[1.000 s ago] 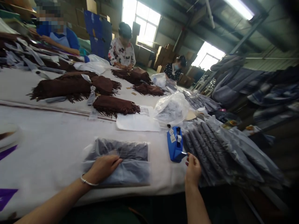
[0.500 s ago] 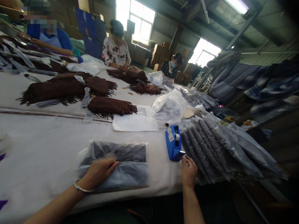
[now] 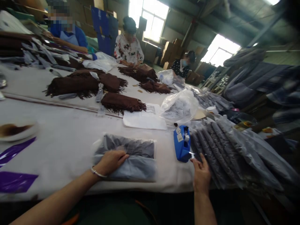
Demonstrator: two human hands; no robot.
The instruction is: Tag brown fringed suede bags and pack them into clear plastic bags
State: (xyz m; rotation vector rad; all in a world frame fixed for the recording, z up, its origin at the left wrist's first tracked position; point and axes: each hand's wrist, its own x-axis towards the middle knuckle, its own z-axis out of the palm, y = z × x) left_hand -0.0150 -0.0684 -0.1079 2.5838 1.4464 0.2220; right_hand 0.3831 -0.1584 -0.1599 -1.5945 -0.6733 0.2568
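In front of me lies a clear plastic bag [image 3: 138,168] holding folded dark grey cloth, with faint print along its top. My left hand [image 3: 113,161], a bracelet at the wrist, is on the bag's left half, its fingers closed at the edge of a folded-over flap; the fingertips are partly hidden. To the right of the bag stands a blue tape dispenser [image 3: 181,147] with a small roll of tape in it. By its front edge my right hand [image 3: 202,173] pinches a short strip of clear tape [image 3: 192,155] between thumb and fingers.
Several filled plastic bags [image 3: 225,150] lean in a row right of the dispenser. Brown fringed scarves [image 3: 123,102], a white paper sheet [image 3: 144,122] and a crumpled clear bag [image 3: 179,107] lie farther back. Purple plastic [image 3: 17,181] is at left. Three people work across the table.
My right hand has drawn back slightly from the dispenser's cutting edge, with the tape strip in its fingers. My left hand stays on the bag. The whole view has shifted, showing more at left.
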